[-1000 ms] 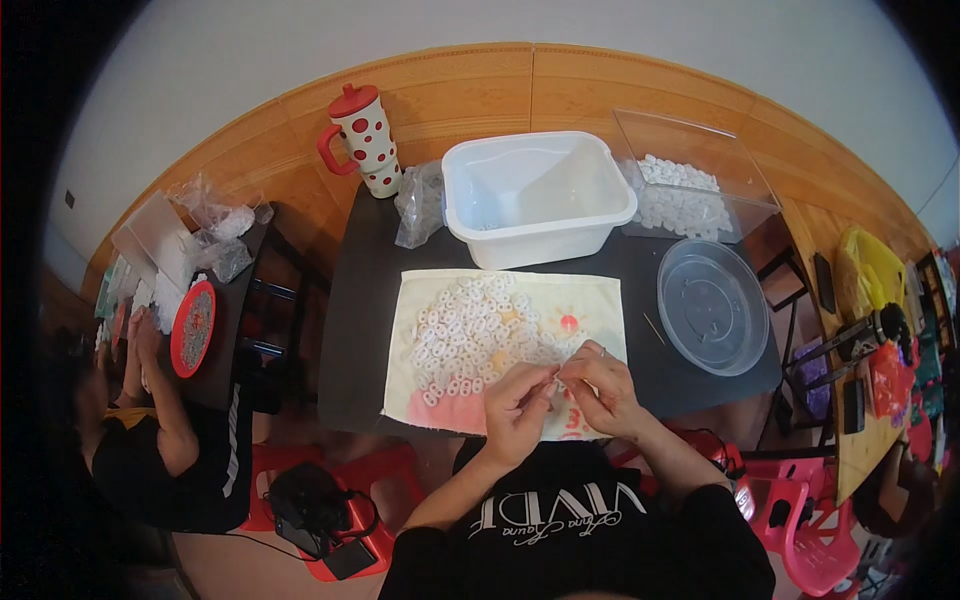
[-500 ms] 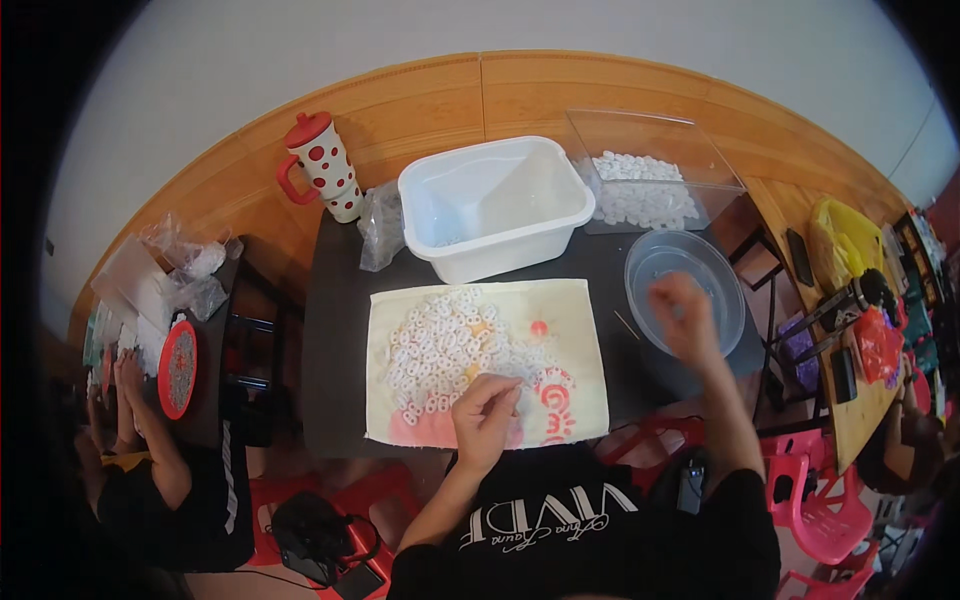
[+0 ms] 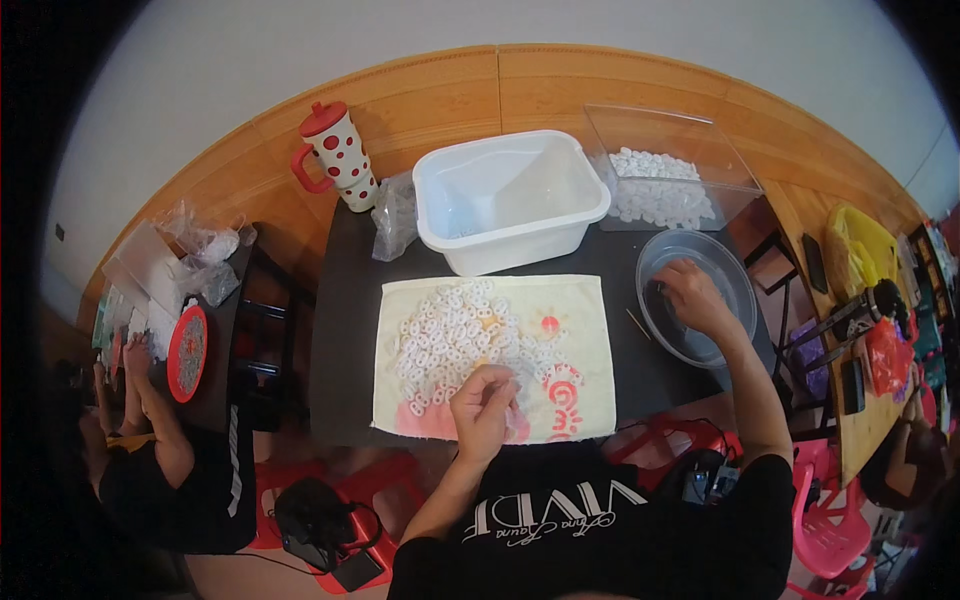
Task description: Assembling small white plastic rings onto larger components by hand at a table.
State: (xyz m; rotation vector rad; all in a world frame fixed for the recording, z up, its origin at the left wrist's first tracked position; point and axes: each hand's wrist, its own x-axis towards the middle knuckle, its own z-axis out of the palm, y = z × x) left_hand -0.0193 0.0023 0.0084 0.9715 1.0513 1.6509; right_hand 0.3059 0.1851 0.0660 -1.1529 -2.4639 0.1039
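Observation:
A cream towel [image 3: 590, 320] with red print lies on the dark table in front of me. Many small white ring-like pieces [image 3: 440, 350] are spread over its left and middle part, with some clear ones near its centre. At the towel's front, my left hand [image 3: 483, 408] is closed in a pinch; whatever sits between its fingertips is too small to make out. To the right stands a round clear plastic bowl [image 3: 722, 345]. My right hand [image 3: 692, 293] reaches down into it, fingers bent together, their tips partly hidden.
Behind the towel is a white plastic tub [image 3: 515, 248], with a clear bin [image 3: 660, 200] of white pieces to its right. A spotted tumbler [image 3: 345, 160] and a plastic bag [image 3: 395, 215] stand left. A thin stick [image 3: 638, 325] lies by the bowl. Another person [image 3: 160, 440] works at left.
My right hand has gone from above the bowl down into it, its fingers now pointing into the bowl. My left hand stays pinched over the towel. The whole view has shifted slightly.

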